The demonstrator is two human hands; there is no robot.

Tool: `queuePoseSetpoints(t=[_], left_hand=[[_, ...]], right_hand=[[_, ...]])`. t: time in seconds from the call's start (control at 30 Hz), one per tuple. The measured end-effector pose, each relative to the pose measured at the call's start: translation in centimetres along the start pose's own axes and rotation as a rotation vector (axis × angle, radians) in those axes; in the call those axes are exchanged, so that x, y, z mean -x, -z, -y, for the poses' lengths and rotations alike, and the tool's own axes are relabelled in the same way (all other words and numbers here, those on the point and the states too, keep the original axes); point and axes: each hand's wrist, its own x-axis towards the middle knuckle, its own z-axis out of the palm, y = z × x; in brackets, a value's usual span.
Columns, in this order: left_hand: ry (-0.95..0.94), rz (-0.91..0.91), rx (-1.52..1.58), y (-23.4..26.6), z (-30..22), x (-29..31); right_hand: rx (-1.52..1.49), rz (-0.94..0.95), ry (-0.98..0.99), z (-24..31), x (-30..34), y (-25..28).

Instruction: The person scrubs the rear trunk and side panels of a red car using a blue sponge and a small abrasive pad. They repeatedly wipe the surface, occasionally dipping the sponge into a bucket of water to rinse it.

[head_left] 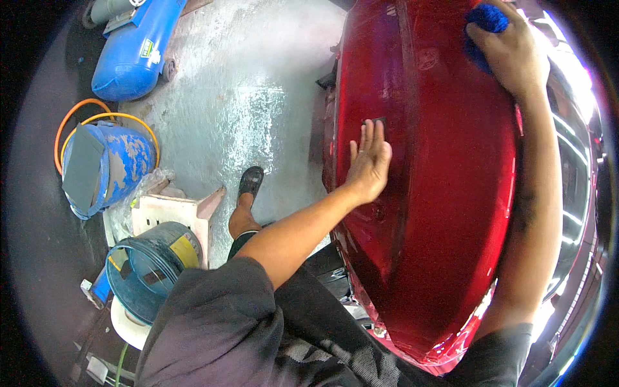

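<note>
A glossy red car panel [445,213], wet-looking in places, curves down the right half of the view. On its left part lies my left hand [371,164], fingers stretched out and pointing away from me, apparently resting on the paint. A small dark patch shows by those fingertips; I cannot tell what it is. Up at the far right edge of the panel, my right hand [519,61] is closed around a fluffy blue cloth [488,19], which bunches out between thumb and fingers. That arm reaches along the panel's right side, beside the dark car window [570,187].
A blue tank on wheels [132,55] stands far left. Nearer are a scuffed blue bucket [132,151] with a grey sheet on it, an orange hose [61,126], a pale plastic stool [196,213] and a dark teal bucket [122,251]. The grey floor [238,84] looks wet.
</note>
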Motion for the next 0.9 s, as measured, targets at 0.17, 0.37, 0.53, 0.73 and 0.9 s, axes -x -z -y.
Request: queuePoseSetpoints(t=[0.17, 0.37, 0.53, 0.73, 0.9], left_hand=[[-0.150, 0.124, -0.048, -1.8, 3.1, 7.4], [-0.098, -0.029, -0.112, 3.0, 8.9, -11.5], [-0.132, -0.085, -0.145, 12.3, 10.0, -35.7], [-0.133, 0.111, -0.548, 6.9, 10.3, -21.7], [-0.215, 0.193, -0.267, 10.4, 9.3, -21.7]], right_hand=[[0.025, 0.049, -0.066, 0.3, -0.9, 1.0], [-0.221, 0.111, -0.151, 0.2, -1.4, -0.5], [-0.211, 0.139, -0.034, 1.8, -4.0, -0.7], [-0.115, 0.217, -0.105, 1.1, -4.1, -0.9], [-0.127, 0.259, -0.105, 0.6, -5.7, -1.1]])
